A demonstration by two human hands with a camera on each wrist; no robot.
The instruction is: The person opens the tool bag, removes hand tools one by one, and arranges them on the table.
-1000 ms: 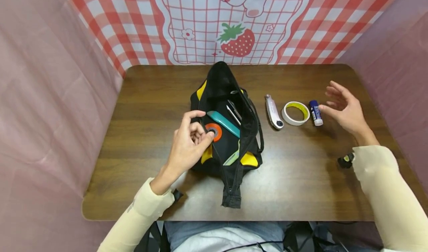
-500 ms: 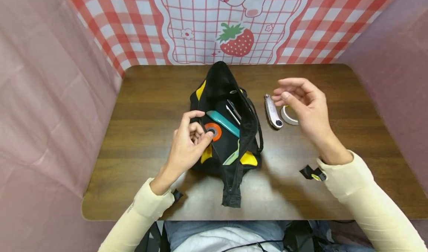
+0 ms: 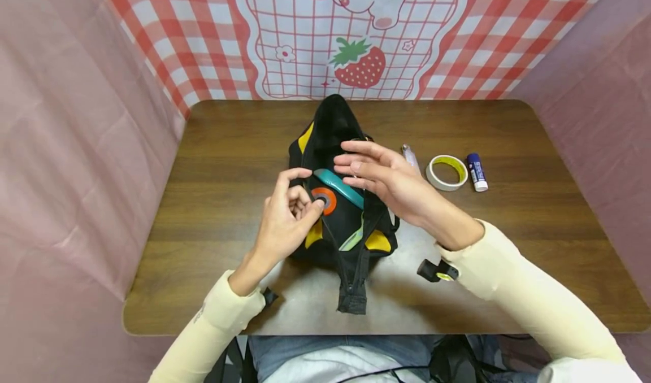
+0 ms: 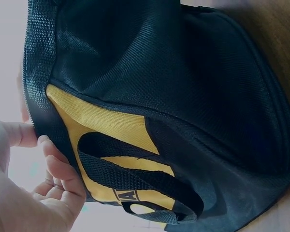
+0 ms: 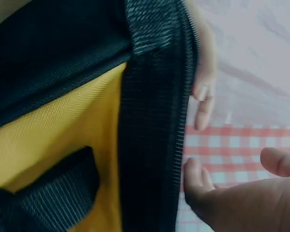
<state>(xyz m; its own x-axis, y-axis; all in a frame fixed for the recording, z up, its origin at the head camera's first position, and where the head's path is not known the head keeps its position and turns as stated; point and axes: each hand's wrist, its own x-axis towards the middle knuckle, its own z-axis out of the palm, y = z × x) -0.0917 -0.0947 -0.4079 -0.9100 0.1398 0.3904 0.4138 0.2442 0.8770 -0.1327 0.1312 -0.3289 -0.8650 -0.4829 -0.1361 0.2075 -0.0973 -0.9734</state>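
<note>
The left grip [image 3: 285, 219] pinches the black-and-yellow bag [image 3: 373, 216] at its rim; the right grip [image 3: 394, 185], fingers spread, hovers over the opening. Inside lies a teal tool [image 3: 339, 188]. Right of the bag, a tape roll [image 3: 447, 187] and glue stick [image 3: 477, 172] sit on the worktop [image 3: 529, 202].

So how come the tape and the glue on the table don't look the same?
The tape is a ring with a hole, but the glue is a thin stick. The tape is white with yellow inside; the glue is blue with a white end. Both rest on the table, right of the bag.
</note>
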